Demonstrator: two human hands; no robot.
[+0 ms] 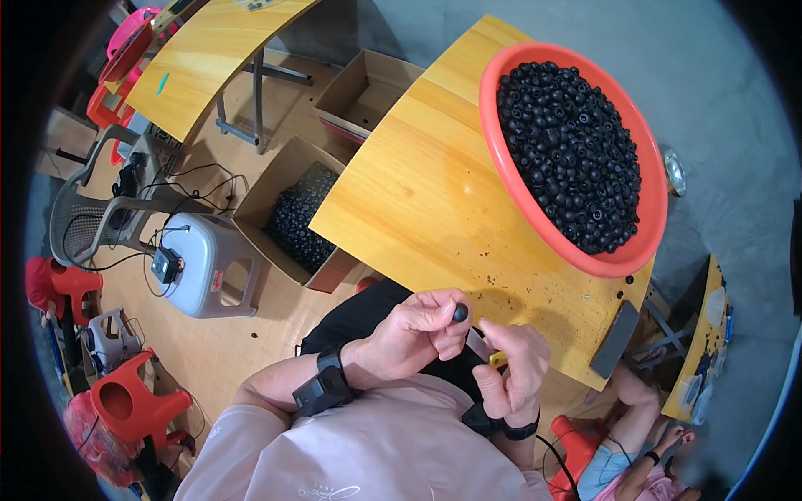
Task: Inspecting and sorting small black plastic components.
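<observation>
My left hand (422, 330) pinches a small black rubber piece (460, 313) between thumb and fingers, just off the near edge of the wooden table (418, 200). My right hand (518, 367) is curled close beside it, gripping a thin tool with a yellow handle tip (497, 361); its fingertips almost touch the left hand. An orange-red basin (643, 250) heaped with many black rubber pieces (572, 154) stands on the table's far right. Both wrists wear black bands.
A dark flat phone-like slab (614, 338) lies at the table's right corner. A cardboard box of black pieces (296, 213) sits on the floor left of the table, with an empty box (368, 88), a grey stool (205, 263) and red stools (134, 405). Another person (635, 468) sits lower right.
</observation>
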